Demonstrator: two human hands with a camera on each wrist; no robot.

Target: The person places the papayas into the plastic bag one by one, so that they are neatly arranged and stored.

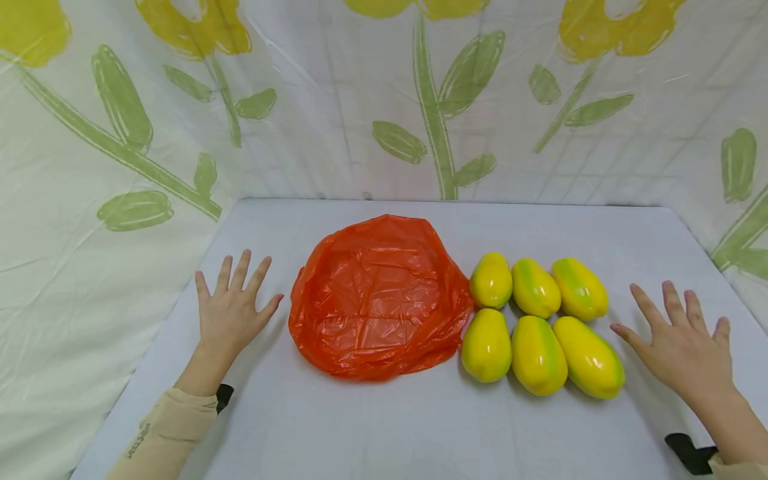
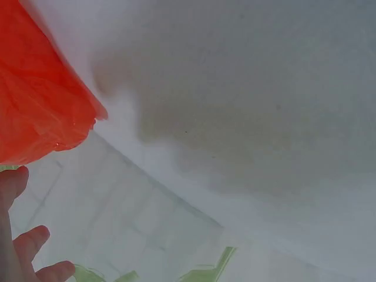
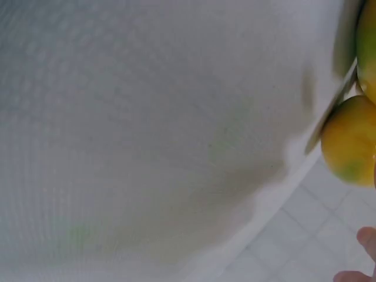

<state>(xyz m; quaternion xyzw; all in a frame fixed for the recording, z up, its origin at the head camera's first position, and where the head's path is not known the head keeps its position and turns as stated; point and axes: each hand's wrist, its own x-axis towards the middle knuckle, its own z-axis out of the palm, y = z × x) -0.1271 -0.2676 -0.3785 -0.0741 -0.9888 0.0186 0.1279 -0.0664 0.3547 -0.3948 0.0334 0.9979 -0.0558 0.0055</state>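
My left hand (image 1: 231,317), fingers spread, is left of a red plastic bag (image 1: 378,300) and holds nothing. The bag lies on the table with its mouth spread wide and its rim rolled into a ring. Right of it sit several yellow fruits with green streaks, mango- or papaya-like, in two rows; the front left fruit (image 1: 487,345) is right beside the bag's edge. My right hand (image 1: 690,340), also spread and holding nothing, is nearest the front right fruit (image 1: 589,358). In the left wrist view the bag (image 2: 41,94) shows at the left; the right wrist view catches a fruit (image 3: 349,138).
A white cloth covers the table (image 1: 372,433). Behind it and along both sides hangs a pale curtain (image 1: 336,133) printed with yellow flowers and green leaves. Black straps (image 1: 690,453) show at both wrists, by the beige sleeves (image 1: 171,427).
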